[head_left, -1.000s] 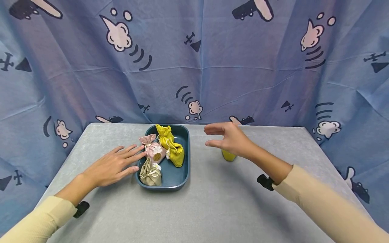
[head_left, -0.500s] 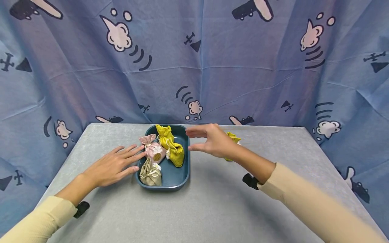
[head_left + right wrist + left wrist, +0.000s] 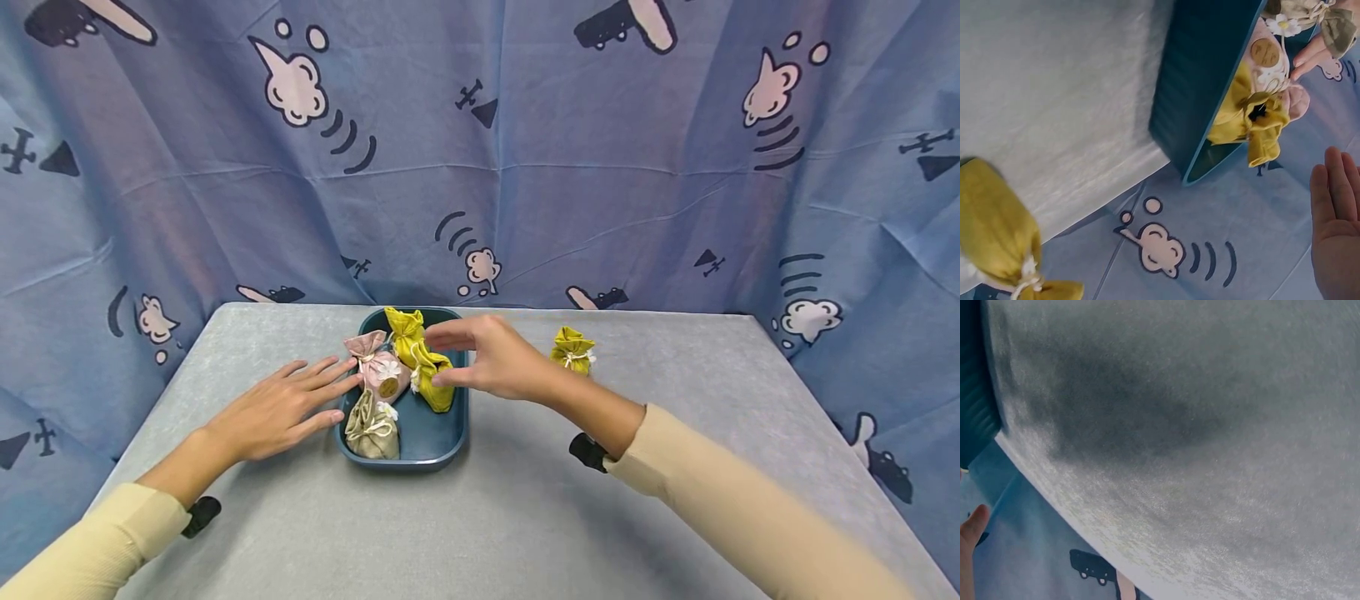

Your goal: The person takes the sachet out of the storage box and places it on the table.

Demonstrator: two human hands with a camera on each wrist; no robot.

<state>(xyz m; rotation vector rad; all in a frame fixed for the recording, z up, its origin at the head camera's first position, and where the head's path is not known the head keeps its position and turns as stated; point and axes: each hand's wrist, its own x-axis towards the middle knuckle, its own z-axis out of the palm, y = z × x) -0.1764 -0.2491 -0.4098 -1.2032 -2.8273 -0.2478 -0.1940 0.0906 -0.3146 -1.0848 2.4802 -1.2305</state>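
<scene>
Near far edge of counter | right hand above bin, thumb and fingers apart | yellow pouch just left, neck toward that edge | left hand farther off, spread

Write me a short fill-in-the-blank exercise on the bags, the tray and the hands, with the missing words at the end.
1. The tray holds a pink bag, a beige bag and ____ yellow bags.
2. In the head view, the beige bag sits in the tray's near ____ corner.
3. The lone bag on the table is ____.
4. In the head view, the hand overlapping a yellow bag is the person's ____ one.

Missing words: two; left; yellow; right.
</scene>
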